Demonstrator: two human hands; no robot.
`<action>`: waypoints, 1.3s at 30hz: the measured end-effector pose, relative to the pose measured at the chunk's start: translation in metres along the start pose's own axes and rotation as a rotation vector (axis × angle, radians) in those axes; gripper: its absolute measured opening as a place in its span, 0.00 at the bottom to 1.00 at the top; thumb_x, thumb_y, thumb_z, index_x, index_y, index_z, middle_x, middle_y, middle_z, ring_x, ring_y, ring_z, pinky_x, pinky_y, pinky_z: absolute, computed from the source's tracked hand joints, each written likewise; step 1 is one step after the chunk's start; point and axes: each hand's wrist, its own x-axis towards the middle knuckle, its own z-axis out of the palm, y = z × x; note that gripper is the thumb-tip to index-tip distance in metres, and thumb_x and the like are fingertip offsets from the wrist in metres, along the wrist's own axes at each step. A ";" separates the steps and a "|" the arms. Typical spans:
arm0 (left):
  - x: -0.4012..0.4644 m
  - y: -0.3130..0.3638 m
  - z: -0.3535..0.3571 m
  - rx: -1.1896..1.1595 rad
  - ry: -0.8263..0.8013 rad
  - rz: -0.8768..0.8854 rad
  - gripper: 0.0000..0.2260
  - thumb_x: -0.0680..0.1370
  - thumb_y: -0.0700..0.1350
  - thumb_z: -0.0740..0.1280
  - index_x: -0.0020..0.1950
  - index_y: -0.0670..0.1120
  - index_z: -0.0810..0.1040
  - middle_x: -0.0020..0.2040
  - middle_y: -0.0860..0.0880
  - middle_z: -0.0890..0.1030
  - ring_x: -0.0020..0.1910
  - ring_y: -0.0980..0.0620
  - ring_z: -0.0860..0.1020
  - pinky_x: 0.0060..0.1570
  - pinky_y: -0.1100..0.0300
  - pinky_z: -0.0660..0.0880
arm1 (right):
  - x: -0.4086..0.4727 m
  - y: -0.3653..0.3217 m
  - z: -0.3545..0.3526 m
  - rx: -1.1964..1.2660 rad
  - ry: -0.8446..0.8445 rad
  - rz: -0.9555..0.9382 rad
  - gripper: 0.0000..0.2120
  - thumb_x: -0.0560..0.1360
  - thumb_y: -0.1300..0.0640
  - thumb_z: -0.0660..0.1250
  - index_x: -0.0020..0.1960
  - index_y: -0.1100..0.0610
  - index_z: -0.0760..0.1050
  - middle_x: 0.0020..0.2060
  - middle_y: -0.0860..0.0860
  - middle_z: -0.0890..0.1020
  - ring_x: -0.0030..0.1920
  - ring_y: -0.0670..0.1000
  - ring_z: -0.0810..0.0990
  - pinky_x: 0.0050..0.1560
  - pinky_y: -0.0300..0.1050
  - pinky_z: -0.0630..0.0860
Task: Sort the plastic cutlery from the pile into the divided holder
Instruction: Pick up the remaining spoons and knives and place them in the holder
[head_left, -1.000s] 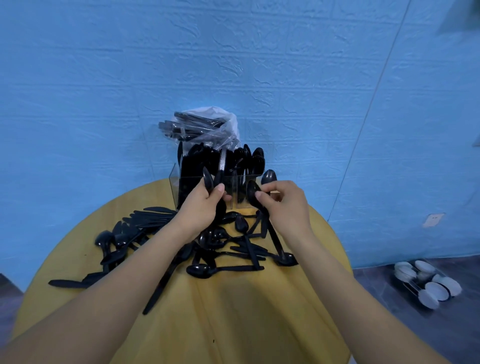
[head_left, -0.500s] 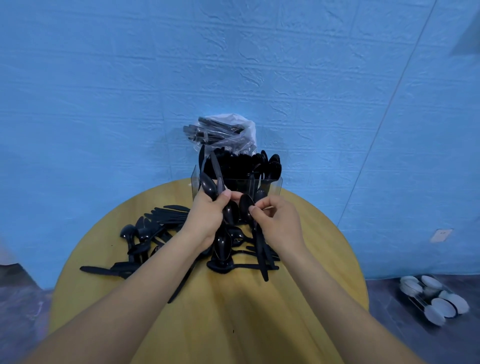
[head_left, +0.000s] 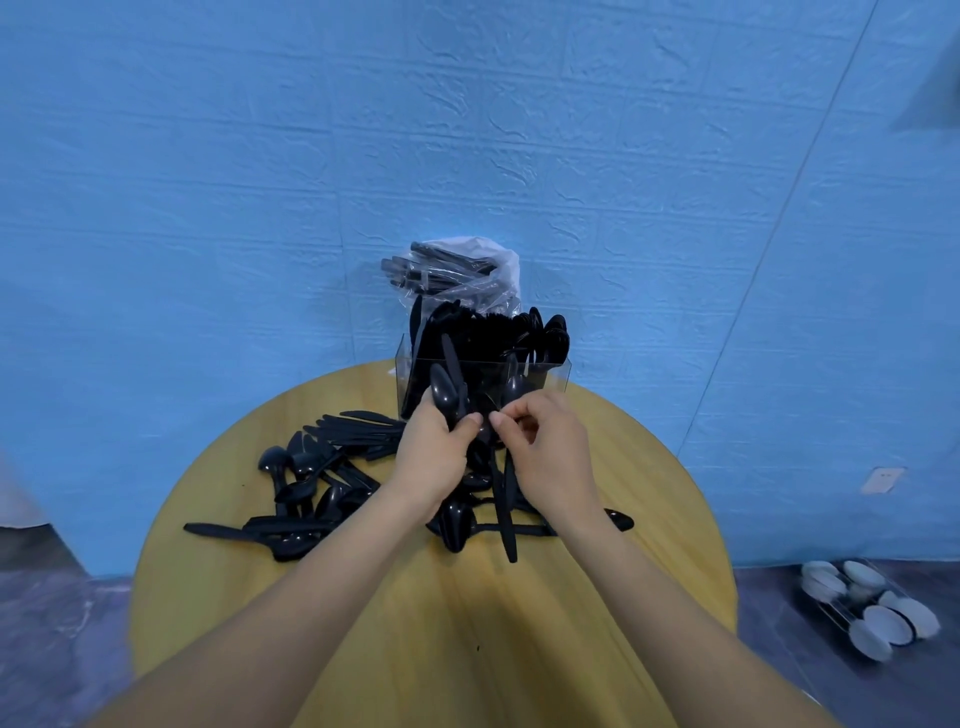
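Loose black cutlery (head_left: 332, 499) litters the bench (head_left: 467, 623) middle and left. Above it the left hand (head_left: 431, 457) grips a bunch of spoons (head_left: 447, 400); the right hand (head_left: 545, 447) pinches one piece. At the far edge, the crowded holder (head_left: 483, 374) could snag or misfile pieces.

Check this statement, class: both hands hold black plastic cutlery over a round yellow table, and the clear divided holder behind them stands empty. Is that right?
One detail is wrong: the clear divided holder is not empty. The head view shows it packed with upright black cutlery. The rest stands: the left hand and the right hand each hold black plastic pieces over the round yellow table.
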 end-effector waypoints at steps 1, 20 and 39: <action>0.001 0.000 -0.001 0.008 0.016 -0.008 0.08 0.78 0.41 0.64 0.58 0.44 0.75 0.48 0.47 0.82 0.47 0.49 0.81 0.53 0.47 0.78 | -0.001 0.000 -0.002 -0.002 0.003 -0.037 0.06 0.77 0.60 0.65 0.41 0.52 0.75 0.45 0.49 0.74 0.44 0.43 0.73 0.43 0.24 0.66; -0.010 0.004 0.012 -0.263 -0.079 -0.077 0.06 0.81 0.41 0.60 0.49 0.46 0.76 0.41 0.47 0.80 0.44 0.45 0.79 0.48 0.41 0.77 | -0.012 0.006 -0.013 0.071 -0.266 0.008 0.06 0.80 0.63 0.59 0.48 0.55 0.63 0.39 0.51 0.71 0.28 0.50 0.73 0.28 0.39 0.71; -0.011 -0.005 0.012 -0.067 -0.088 -0.067 0.09 0.80 0.42 0.61 0.58 0.47 0.76 0.52 0.47 0.82 0.53 0.47 0.80 0.54 0.43 0.77 | -0.003 0.007 -0.003 -0.018 0.004 0.127 0.02 0.75 0.61 0.68 0.45 0.58 0.79 0.36 0.52 0.79 0.33 0.49 0.76 0.36 0.42 0.77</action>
